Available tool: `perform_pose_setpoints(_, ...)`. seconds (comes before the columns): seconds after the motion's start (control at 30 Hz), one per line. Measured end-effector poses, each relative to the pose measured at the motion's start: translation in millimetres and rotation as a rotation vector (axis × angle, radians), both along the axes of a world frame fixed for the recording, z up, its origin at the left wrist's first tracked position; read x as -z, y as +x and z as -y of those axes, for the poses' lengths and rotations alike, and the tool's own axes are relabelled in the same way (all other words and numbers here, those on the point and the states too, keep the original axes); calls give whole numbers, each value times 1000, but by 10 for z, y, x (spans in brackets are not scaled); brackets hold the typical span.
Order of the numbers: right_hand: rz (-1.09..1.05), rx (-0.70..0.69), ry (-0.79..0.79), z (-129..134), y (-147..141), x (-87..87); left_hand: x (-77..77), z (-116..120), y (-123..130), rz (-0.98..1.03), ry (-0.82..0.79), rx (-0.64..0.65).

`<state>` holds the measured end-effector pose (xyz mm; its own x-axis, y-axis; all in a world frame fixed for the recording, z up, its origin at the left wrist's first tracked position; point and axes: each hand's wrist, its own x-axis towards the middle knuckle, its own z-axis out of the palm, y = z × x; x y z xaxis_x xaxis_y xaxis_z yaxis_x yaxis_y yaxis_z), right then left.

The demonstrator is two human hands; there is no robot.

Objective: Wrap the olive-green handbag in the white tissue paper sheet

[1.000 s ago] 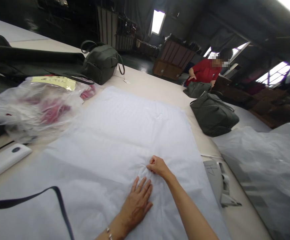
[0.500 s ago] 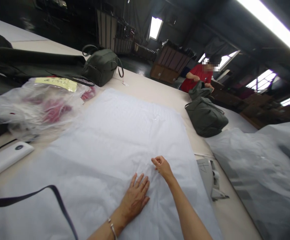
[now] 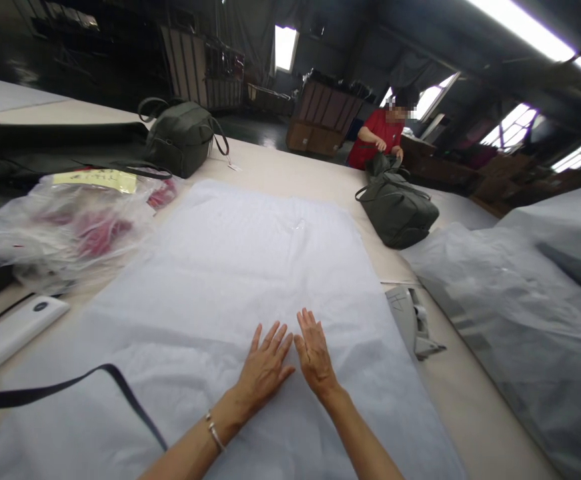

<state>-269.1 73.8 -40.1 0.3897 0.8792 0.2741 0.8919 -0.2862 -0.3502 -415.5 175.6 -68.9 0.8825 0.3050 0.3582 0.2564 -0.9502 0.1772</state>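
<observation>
A large translucent whitish plastic bag (image 3: 250,267) lies spread over the table in front of me, with a few creases in it. On its near half rests my left hand (image 3: 266,363), palm down with the fingers spread. Close beside it on the right, my right hand (image 3: 315,357) has its fingers stretched forward against the plastic. Neither hand holds anything. A dark strap (image 3: 60,390) curves across the bag at the lower left. Whatever the bag contains is hard to make out through the plastic.
Left are crumpled clear bags (image 3: 85,227) with a yellow label, a white device (image 3: 15,340) and a dark green bag (image 3: 180,140). Right are a tape dispenser (image 3: 410,320), another green bag (image 3: 397,210) and a large plastic-wrapped item (image 3: 520,300). A person in red (image 3: 377,137) works beyond.
My right hand has gone from a pinch near the bag's middle crease to stretched fingers beside my left hand. My left hand stays flat. The view has shifted slightly.
</observation>
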Motion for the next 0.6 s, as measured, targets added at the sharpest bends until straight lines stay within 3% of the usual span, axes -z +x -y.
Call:
perform_pose_setpoints(0.17, 108, -81, -186, 268, -282, 184, 23, -53, -118, -152, -23, -2)
perform_pose_setpoints(0.3, 114, -61, -211, 228, -281, 238, -102, -103, -61, -311, -134, 40)
perform_pose_setpoints(0.4, 126, -63, -206, 188, -226, 231, -168, -233, -67, -291, -171, 14)
perform_pose_setpoints(0.6, 128, -63, -206, 140, -159, 322, 39, -449, -245, -137, 0, -75)
